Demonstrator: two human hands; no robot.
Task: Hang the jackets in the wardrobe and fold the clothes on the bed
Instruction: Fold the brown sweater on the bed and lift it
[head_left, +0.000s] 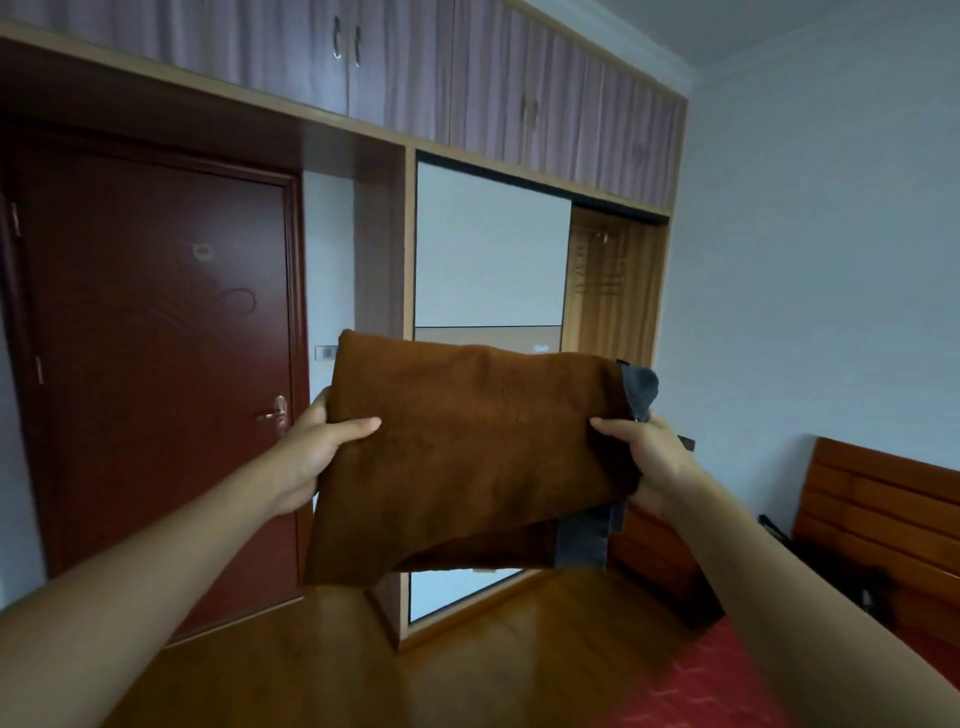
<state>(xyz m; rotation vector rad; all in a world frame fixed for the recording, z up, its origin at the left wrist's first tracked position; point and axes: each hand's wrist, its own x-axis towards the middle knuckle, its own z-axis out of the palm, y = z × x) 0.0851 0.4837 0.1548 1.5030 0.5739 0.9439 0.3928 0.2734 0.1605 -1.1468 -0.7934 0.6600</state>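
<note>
A folded brown fleece garment with grey trim at its right end hangs in the air in front of me. My left hand grips its left edge, thumb on top. My right hand grips its right edge beside the grey collar. Behind it stands the wardrobe, its sliding mirror door pushed left so the right section is open, with bare hangers on the rail inside. A corner of the bed with a red cover shows at the lower right.
A dark red room door is shut at the left. Upper cabinets run above the wardrobe. A wooden headboard stands against the right wall. A wooden floor lies below my arms.
</note>
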